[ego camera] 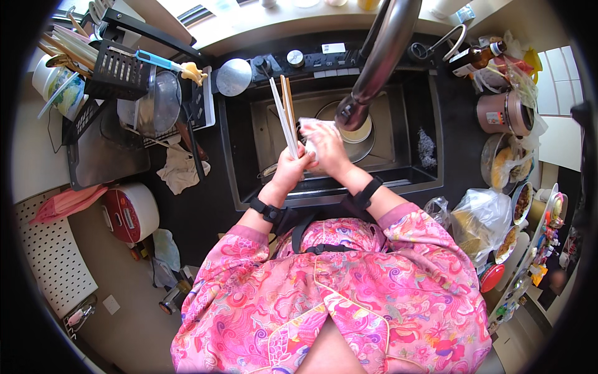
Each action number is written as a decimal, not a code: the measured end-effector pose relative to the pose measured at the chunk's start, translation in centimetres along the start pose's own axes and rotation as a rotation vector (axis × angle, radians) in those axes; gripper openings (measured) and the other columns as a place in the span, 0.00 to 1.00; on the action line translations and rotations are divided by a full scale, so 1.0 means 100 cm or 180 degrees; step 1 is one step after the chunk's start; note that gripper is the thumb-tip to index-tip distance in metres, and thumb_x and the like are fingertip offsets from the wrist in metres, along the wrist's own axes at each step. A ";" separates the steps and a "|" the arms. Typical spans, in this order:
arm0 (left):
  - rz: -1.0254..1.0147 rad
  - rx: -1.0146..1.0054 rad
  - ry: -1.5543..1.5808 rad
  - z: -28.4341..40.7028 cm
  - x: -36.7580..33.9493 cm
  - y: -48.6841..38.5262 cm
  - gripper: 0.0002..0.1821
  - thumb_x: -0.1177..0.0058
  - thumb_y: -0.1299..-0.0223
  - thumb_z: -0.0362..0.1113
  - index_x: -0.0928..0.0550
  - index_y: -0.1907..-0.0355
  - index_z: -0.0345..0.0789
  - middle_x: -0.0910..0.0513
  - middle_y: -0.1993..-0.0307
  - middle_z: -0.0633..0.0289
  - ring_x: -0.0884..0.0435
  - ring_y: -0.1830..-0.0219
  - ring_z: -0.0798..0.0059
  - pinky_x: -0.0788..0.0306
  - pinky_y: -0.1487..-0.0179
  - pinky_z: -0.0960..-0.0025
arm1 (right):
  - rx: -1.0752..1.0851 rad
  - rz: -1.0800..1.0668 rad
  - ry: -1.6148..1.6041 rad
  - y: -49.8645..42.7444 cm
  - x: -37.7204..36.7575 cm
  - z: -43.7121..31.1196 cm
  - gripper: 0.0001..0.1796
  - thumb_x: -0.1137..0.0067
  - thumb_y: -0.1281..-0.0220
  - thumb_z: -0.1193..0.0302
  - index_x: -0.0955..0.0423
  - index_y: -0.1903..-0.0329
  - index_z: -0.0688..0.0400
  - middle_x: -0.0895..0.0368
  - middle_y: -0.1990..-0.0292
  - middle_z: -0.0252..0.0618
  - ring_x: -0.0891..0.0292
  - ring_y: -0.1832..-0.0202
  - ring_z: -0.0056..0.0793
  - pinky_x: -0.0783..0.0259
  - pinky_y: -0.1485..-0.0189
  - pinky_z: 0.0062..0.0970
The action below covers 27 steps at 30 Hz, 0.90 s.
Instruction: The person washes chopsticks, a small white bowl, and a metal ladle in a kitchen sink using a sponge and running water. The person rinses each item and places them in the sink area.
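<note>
My left hand [292, 167] grips a bundle of long sticks, seemingly chopsticks [284, 112], some white and some wood-coloured. They point up and away from me over the sink [397, 105]. Close beside it, my right hand [327, 145] is closed around a pale, blurred cloth [310, 127] near the lower part of the bundle. Below and beyond the right hand, a round metal basin [369, 148] stands in the sink with a cream-coloured bowl [359, 134] inside. The metal faucet [364, 89] arches over the sink and partly hides the bowl.
A dish rack with a black utensil holder [120, 70] stands at left, near a crumpled cloth [180, 168] and a red-and-white rice cooker [131, 212]. On the right are a brown bottle [481, 56], a pink lidded appliance [502, 113] and a plastic bag [483, 217].
</note>
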<state>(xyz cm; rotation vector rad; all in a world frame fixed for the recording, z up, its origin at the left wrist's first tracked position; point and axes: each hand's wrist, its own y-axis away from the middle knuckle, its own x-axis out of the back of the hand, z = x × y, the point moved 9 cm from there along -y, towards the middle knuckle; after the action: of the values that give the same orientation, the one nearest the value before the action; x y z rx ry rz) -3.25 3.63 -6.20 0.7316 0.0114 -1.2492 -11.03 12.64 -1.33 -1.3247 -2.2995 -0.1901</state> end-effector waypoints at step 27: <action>-0.0407 0.0462 0.1358 0.026 -0.020 0.013 0.16 0.44 0.42 0.25 0.35 0.75 0.44 0.26 0.77 0.68 0.29 0.84 0.85 0.36 0.83 0.85 | -0.2793 -0.0967 -0.4370 0.014 -0.032 0.092 0.20 0.43 0.37 0.57 0.25 0.53 0.61 0.18 0.57 0.38 0.21 0.55 0.31 0.25 0.51 0.34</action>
<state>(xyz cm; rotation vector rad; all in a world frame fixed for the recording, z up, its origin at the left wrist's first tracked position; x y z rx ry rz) -3.83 4.20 -2.77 1.1279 0.3239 -1.2023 -11.56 14.11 -11.05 -1.7969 -3.8698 -0.5740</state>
